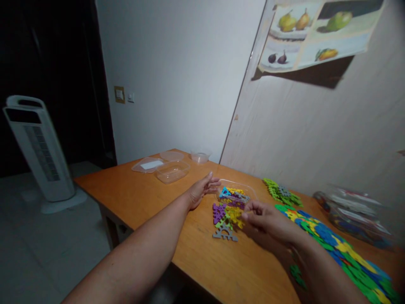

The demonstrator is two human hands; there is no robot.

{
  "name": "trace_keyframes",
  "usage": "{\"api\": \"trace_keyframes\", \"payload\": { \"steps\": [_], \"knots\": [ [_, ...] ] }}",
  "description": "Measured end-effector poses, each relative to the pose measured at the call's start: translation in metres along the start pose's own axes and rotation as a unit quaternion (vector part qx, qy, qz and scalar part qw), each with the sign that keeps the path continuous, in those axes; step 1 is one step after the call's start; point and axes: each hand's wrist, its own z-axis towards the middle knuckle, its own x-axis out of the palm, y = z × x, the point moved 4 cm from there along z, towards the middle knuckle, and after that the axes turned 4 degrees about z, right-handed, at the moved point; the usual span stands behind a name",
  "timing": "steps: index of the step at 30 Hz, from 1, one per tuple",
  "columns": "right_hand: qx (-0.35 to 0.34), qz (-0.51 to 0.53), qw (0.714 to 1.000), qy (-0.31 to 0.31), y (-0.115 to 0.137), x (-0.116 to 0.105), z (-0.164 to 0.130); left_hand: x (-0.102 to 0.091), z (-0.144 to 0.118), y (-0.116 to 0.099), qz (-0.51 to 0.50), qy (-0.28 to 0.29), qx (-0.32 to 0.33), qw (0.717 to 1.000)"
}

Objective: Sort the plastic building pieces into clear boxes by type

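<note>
Clear plastic tub and green toothed pile lie beyond yellow toothed pieces; left hand spread, right hand grip unclear.

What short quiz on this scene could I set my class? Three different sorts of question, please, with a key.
1. True or false: the left hand is open beside a clear box that holds coloured pieces.
2. Outside the box, which colour lies nearest the right hand: A grey, B purple, C yellow?
3. Fill the gap: the sheet on the wall shows painted ____.

Key:
1. True.
2. C, the yellow pieces.
3. Fruit.
</note>
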Motion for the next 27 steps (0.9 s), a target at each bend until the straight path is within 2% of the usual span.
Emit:
{"api": "trace_keyframes", "payload": {
  "steps": [2,5,8,10,14,17,20,22,27],
  "knots": [
    [-0.046,0.047,0.995,-0.080,0.006,-0.015,0.009,0.000,0.000,0.000,-0.001,0.001,0.003,1.000],
    [-0.074,0.126,0.977,-0.158,0.008,-0.026,0.018,0.000,0.000,0.000,-0.006,0.004,0.010,1.000],
    [-0.076,0.086,0.971,-0.209,0.006,-0.025,0.015,0.000,0.001,0.001,-0.009,0.005,0.009,1.000],
    [-0.068,0.020,0.980,-0.186,0.004,-0.014,0.009,0.000,0.001,0.001,-0.006,0.005,0.004,1.000],
    [-0.043,-0.082,0.993,-0.068,-0.001,0.018,0.000,0.001,0.001,0.000,0.000,0.005,-0.007,1.000],
    [-0.038,-0.185,0.982,0.003,-0.004,0.035,-0.002,0.001,0.000,0.000,0.000,0.001,-0.002,1.000],
    [-0.035,-0.301,0.953,0.008,-0.007,0.038,0.002,0.001,0.000,0.000,-0.002,0.004,-0.003,1.000],
    [-0.032,-0.340,0.940,0.002,-0.010,0.037,0.004,0.001,0.000,0.001,-0.003,0.006,-0.002,1.000],
    [-0.031,-0.319,0.947,-0.008,-0.016,0.041,0.004,0.000,0.001,0.002,-0.001,0.003,0.004,1.000]
  ]
}}
